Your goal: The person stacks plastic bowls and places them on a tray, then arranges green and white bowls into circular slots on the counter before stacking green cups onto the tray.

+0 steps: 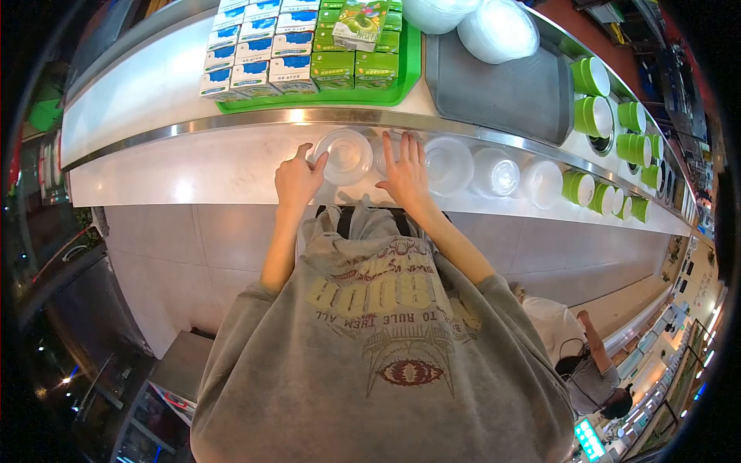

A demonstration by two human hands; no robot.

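Observation:
My left hand [299,179] is beside a clear round plastic bowl [342,157] on the white counter ledge. One finger points away from me, and a fingertip lies right at the bowl's left rim. My right hand [404,176] is open with fingers spread, overlapping a second clear bowl [379,157] that is mostly hidden beneath it. Just right of this hand stands another clear bowl [448,166]. Two more, a ribbed clear bowl [495,172] and a frosted bowl [543,184], continue the row.
Beyond the metal edge [324,116], a green tray [409,77] bears blue-white cartons [251,73] and green cartons [333,69]. A grey tray [494,96] has stacked clear bowls [498,31] at its far edge. Green cups [591,116] stand at right. Another person [594,370] is behind at lower right.

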